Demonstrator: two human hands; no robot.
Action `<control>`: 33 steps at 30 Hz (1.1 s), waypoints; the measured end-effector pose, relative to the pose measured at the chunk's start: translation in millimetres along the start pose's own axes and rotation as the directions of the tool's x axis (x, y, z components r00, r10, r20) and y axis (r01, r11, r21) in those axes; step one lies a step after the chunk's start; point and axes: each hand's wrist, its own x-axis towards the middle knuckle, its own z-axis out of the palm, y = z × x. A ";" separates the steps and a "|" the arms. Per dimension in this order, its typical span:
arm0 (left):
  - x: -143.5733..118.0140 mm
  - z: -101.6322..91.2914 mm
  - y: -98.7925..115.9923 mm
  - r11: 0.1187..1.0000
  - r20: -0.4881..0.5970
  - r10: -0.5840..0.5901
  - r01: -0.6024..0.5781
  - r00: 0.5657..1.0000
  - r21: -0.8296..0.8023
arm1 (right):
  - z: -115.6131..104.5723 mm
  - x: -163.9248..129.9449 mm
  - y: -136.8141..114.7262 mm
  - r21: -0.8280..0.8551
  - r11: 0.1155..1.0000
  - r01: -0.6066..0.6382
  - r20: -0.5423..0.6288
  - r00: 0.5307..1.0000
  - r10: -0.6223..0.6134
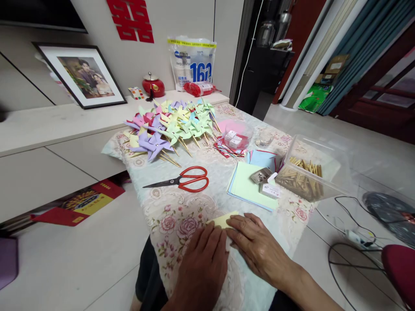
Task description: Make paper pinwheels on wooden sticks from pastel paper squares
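Both hands press flat on a pale yellow sheet of paper (223,219) at the near edge of the table. My left hand (202,263) covers its near left part and my right hand (257,246) lies over its right part, fingertips meeting at the sheet. Only the far corner of the paper shows. Red-handled scissors (188,179) lie beyond the hands. A stack of coloured paper sheets (246,188) sits to the right of them, with a small stapler (262,175) and a white box (270,190) on top.
A heap of paper pinwheels on sticks (171,125) fills the far end of the floral tablecloth (175,216). A clear tub of wooden sticks (306,172) stands at the right edge. A clear bowl (236,137) holds small packets. Cables (353,233) lie on the floor.
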 end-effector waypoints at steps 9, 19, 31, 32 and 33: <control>-9.8 1.0 2.1 0.997 0.058 -0.052 0.055 0.997 -0.056 | -1.3 -5.4 4.8 -0.063 0.996 0.059 0.023 0.998 -0.058; -10.1 0.3 2.3 0.993 0.088 -0.076 0.084 0.993 -0.089 | -6.4 -3.4 10.9 0.232 0.955 -0.184 -0.199 0.952 0.231; -12.4 2.6 0.1 0.996 0.108 -0.040 0.048 0.993 -0.073 | 2.7 32.7 17.2 0.250 0.836 -0.489 -0.106 0.844 0.525; -12.4 2.5 0.0 0.996 0.112 -0.041 0.049 0.993 -0.072 | 2.6 33.0 16.8 0.252 0.835 -0.489 -0.113 0.842 0.527; -12.2 2.3 0.0 0.996 0.117 -0.041 0.050 0.992 -0.070 | 2.5 32.8 16.5 0.251 0.834 -0.491 -0.120 0.840 0.530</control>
